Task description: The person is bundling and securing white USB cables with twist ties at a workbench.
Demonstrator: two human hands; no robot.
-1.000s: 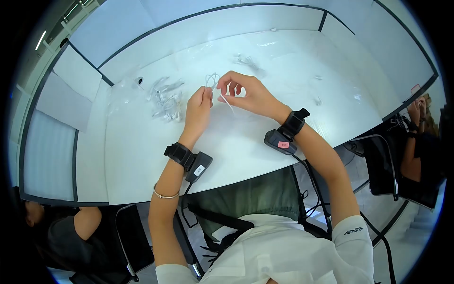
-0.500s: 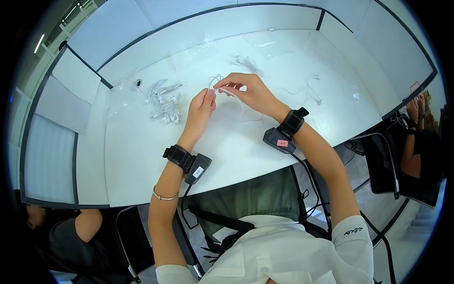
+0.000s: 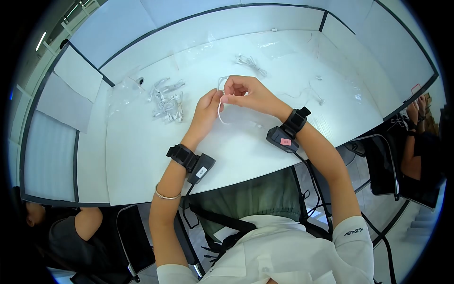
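A white cable (image 3: 220, 115) is held between my two hands above the middle of the table. Its loops rise behind the fingers, and one free length curves down toward the tabletop. My left hand (image 3: 206, 107) is closed on the cable from the left, thumb on top. From the right, my right hand (image 3: 247, 92) pinches the same cable with thumb and curled fingers. The fingertips almost meet, so part of the cable between them is hidden.
To the left lies a pile of bundled white cables (image 3: 166, 100), with clear plastic (image 3: 124, 97) beside it. Another cable bundle (image 3: 251, 64) lies behind my right hand. A loose thin cable (image 3: 309, 92) spreads at right. Low partitions (image 3: 227, 27) edge the table; other people sit on both sides.
My right hand has turned, its fingers curling more around the cable. The cable's free length, which ran rightward, now hangs down between my hands.
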